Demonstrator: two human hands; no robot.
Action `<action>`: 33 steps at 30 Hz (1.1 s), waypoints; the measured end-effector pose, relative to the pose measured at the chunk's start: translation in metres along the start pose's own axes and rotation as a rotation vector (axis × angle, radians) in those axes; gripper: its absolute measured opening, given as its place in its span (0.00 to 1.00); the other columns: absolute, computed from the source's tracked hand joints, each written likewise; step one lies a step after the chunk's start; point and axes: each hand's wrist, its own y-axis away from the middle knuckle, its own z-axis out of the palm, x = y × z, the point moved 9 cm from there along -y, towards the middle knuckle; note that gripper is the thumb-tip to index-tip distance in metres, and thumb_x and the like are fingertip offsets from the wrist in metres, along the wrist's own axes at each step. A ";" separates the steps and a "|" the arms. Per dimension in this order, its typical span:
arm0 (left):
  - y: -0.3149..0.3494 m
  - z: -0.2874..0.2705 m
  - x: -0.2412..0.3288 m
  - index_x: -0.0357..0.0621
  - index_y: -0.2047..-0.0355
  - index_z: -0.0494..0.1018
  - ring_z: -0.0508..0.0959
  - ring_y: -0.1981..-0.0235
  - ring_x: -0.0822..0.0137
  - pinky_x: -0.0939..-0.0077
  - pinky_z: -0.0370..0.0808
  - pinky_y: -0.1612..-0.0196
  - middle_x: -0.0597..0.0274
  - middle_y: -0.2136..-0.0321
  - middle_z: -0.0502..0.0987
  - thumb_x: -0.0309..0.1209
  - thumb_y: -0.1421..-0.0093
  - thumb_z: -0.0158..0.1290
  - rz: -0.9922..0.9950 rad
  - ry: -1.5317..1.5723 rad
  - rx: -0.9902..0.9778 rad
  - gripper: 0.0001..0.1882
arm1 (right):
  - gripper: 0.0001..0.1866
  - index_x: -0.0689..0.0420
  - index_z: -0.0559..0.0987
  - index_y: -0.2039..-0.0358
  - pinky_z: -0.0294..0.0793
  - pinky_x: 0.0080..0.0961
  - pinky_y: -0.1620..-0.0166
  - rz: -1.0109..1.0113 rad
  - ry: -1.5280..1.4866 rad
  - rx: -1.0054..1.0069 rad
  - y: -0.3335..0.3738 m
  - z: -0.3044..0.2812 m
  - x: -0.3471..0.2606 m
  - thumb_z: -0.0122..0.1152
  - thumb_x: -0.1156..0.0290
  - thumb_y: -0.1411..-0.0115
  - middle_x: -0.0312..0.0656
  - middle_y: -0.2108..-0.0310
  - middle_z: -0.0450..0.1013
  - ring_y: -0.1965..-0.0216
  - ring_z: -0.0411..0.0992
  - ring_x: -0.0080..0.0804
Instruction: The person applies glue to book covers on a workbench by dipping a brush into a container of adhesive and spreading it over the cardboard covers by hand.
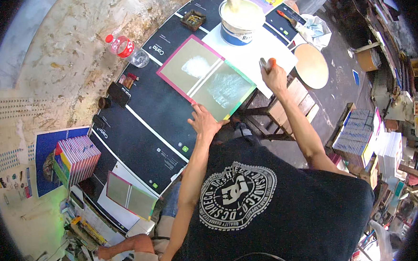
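An opened book cover [206, 85] lies on the dark work table, its grey-olive inside boards edged in pink and green. White paste is smeared across both panels. My left hand [203, 121] rests at the cover's near edge with fingers spread, the fingertips touching its border. To the right of the cover, my right hand [275, 76] is closed around an orange-handled brush [263, 65] above a white sheet [281, 52]; the brush's bristles are hard to make out. Beyond it stands a bucket of pale paste [236, 35] with a wooden stick upright in it.
A plastic bottle [122, 47] and a small square dish [193, 20] sit along the wall side. Stacked books [79, 157] and another cover [129, 195] are at left. Near the right hand are a round lid [312, 66] and a wooden stool [293, 104]. Another person's arm [125, 245] shows lower left.
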 end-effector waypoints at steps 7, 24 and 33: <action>-0.006 -0.002 0.007 0.27 0.37 0.54 0.69 0.41 0.47 0.38 0.65 0.44 0.43 0.36 0.56 0.59 0.69 0.74 -0.085 -0.042 -0.104 0.69 | 0.21 0.63 0.81 0.75 0.76 0.41 0.70 -0.057 -0.102 -0.305 -0.036 0.065 -0.047 0.63 0.54 0.41 0.53 0.87 0.70 0.81 0.76 0.48; -0.031 -0.001 0.021 0.34 0.40 0.56 0.67 0.40 0.45 0.33 0.66 0.44 0.42 0.38 0.58 0.48 0.77 0.80 -0.289 -0.129 -0.150 0.66 | 0.18 0.55 0.80 0.71 0.76 0.46 0.66 -0.781 0.000 -0.322 -0.201 0.177 -0.226 0.60 0.52 0.43 0.53 0.74 0.77 0.71 0.77 0.52; -0.042 0.032 0.006 0.36 0.46 0.62 0.71 0.44 0.46 0.37 0.69 0.46 0.45 0.42 0.62 0.34 0.68 0.77 -0.340 -0.141 -0.014 0.49 | 0.21 0.56 0.83 0.68 0.77 0.45 0.62 -0.972 0.014 -0.450 -0.215 0.211 -0.268 0.66 0.50 0.49 0.49 0.69 0.80 0.64 0.80 0.47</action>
